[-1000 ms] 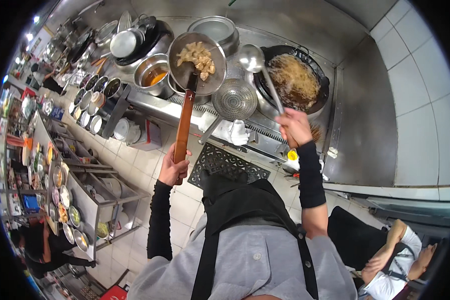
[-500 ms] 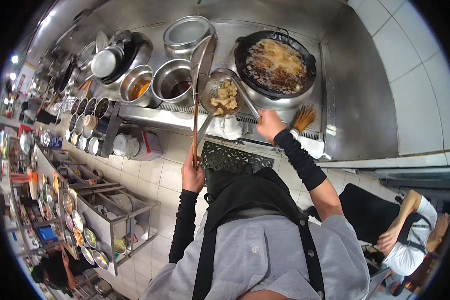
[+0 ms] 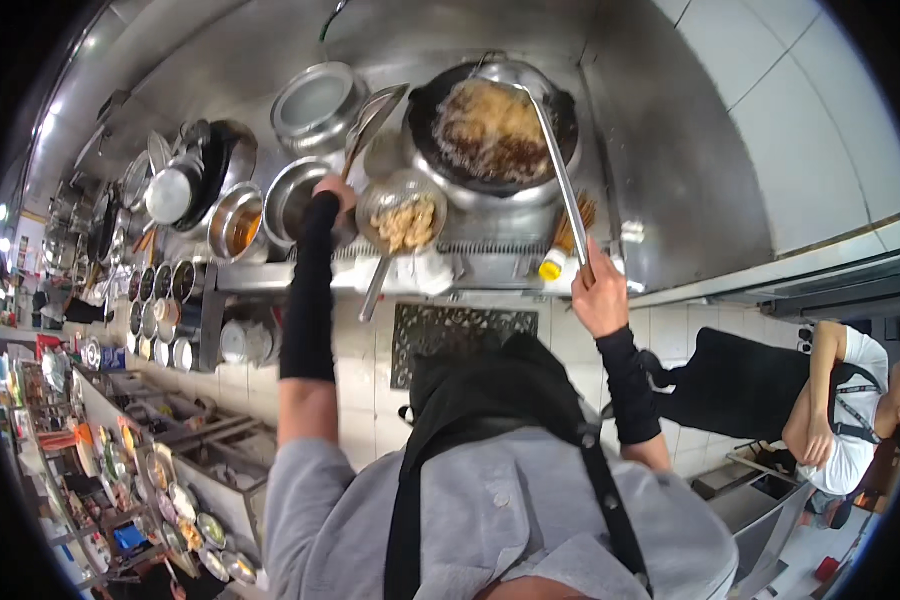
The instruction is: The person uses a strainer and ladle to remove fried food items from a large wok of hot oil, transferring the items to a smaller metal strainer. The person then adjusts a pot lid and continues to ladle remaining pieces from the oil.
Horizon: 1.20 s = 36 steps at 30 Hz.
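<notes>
My left hand (image 3: 336, 190) is closed round the wooden handle of a wire skimmer (image 3: 377, 112), whose head is tilted beside the wok, above the stove. My right hand (image 3: 600, 297) grips the long handle of a metal ladle (image 3: 553, 140). The ladle's bowl is at the far side of the black wok (image 3: 425, 125), where brown oil (image 3: 485, 135) foams and bubbles. In front of the wok, a perforated strainer (image 3: 372, 205) holds several pale golden pieces of food (image 3: 405, 222); its handle (image 3: 375, 290) sticks out over the stove edge.
Left of the strainer stand a steel pot (image 3: 288, 195) and a pot with orange liquid (image 3: 232, 215). Behind them is a lidded pot (image 3: 315, 105). A white cloth (image 3: 432, 272), a yellow-capped bottle (image 3: 552, 268) and a bamboo brush (image 3: 572, 228) line the front edge. Another person (image 3: 850, 400) is at the right.
My right hand has let go of the food-filled strainer's side and carried the ladle to the wok's far side. My left hand has moved forward with the skimmer. The strainer now lies by the wok.
</notes>
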{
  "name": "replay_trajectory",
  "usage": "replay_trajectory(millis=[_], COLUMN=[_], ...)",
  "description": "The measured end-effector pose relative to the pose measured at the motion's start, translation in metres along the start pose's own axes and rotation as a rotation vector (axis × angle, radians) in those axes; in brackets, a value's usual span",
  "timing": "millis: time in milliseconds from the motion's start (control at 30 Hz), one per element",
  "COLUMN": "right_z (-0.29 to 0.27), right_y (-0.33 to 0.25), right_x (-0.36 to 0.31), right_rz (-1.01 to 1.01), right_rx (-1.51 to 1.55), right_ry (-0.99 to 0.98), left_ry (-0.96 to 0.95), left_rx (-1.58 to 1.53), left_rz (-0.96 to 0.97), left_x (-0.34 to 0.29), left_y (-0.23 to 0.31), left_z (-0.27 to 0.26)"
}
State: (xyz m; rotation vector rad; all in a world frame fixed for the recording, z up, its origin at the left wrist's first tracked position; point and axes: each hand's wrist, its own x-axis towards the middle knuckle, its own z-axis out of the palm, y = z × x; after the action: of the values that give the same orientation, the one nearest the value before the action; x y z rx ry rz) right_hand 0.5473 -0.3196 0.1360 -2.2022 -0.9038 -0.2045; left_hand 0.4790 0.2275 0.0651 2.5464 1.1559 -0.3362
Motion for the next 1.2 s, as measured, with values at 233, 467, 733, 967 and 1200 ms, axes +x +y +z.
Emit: replay_trajectory(millis=[233,467,733,967,1200], right_z=[-0.023,0.010,0.009,0.042,0.052], right_y=[0.013,0.030,0.015,0.034,0.066], right_x=[0.017,0.070,0.076,0.067,0.069], right_rz=[0.386,0.436,0.244,0.300,0.245], right_rx=[0.029,0.168,-0.288,-0.368,-0.276], right_ry=[0.116,0.093,-0.180,-0.216,-0.091], left_ry=[0.364,0.289,-0.396,-0.754,-0.923], left_rx=[-0.545,-0.560,-0.935,-1.065,-1.174], left_rz=[0.286,0.468,0.285,0.277,0.271], left_x=[-0.166,-0.123,-0.036,-0.043,-0.071], left_y=[0.071,0.130,0.121,0.079,0.060], left_z=[-0.041,-0.029,-0.003,-0.029,-0.023])
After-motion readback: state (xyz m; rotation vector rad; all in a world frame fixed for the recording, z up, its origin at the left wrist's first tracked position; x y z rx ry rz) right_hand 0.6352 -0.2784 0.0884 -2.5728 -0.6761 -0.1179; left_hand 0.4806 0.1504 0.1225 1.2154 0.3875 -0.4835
